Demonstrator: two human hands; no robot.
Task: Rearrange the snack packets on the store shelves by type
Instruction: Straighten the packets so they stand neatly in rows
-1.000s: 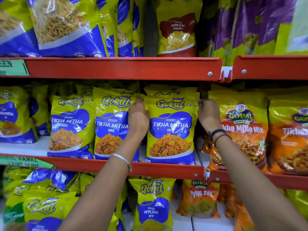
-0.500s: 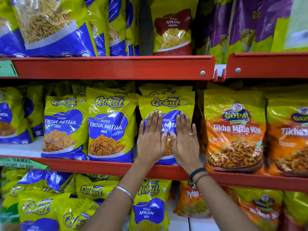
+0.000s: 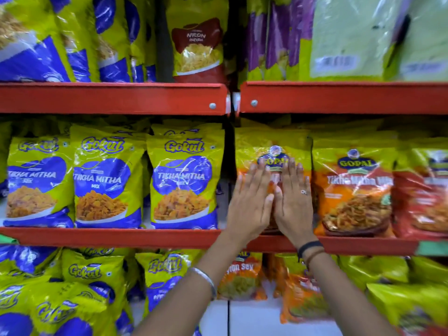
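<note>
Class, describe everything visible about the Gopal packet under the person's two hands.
The glossy yellow-and-orange plastic Gopal packet stands upright at the left end of the right-hand red metal middle shelf. Its blue Gopal logo shows above the fingers. The left hand and right hand press flat on its front, hiding its lower print. A matching Gopal packet stands beside it.

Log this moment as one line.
step: pat packet | left hand: flat, open | right hand: flat, open | target: Gopal packet | held: nothing

Both arms reach in from 6 o'clock, hands raised toward 12. Left hand [image 3: 249,202] and right hand [image 3: 292,202] flat, palms forward, fingers extended and together. Thumbs touching at centre.
</note>
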